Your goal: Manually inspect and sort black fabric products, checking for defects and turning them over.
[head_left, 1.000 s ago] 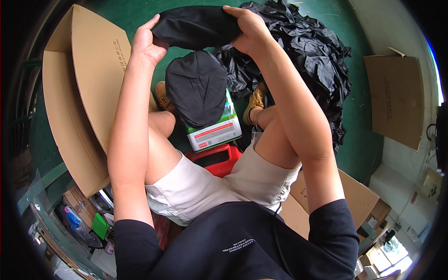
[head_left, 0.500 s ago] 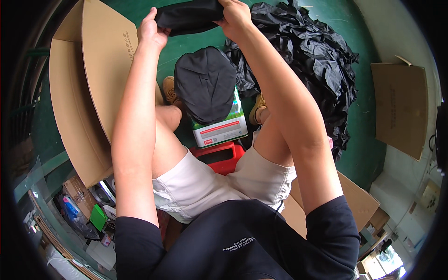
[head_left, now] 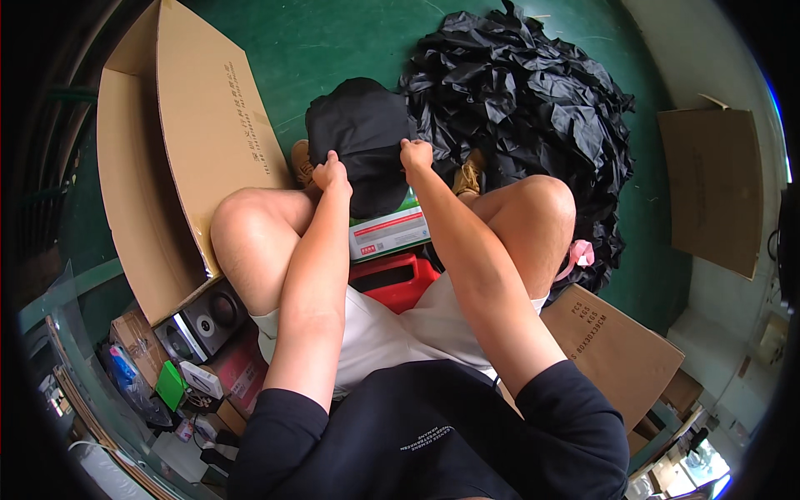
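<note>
Between my knees, a black fabric piece (head_left: 372, 167) is stretched low over a black cloth (head_left: 357, 112) lying on a square tin (head_left: 388, 236). My left hand (head_left: 332, 173) pinches the piece's left edge, fingers closed. The opposite edge is gripped by my right hand (head_left: 416, 157), also closed. Both blacks merge, so I cannot tell exactly where one cloth ends and the other begins. To the right of my right hand spreads a large heap of crumpled black fabric (head_left: 517, 100).
A tall open cardboard box (head_left: 212, 125) stands at my left. Nearer me on that side are a speaker (head_left: 208, 317) and a green object (head_left: 171, 385). A red plastic container (head_left: 392, 282) sits behind the tin. Cardboard (head_left: 617, 350) and another box (head_left: 708, 183) are on the right.
Both hands have come down and nearer to me, bringing the held black fabric from beyond the tin onto the cloth on top of it. My knees have spread apart.
</note>
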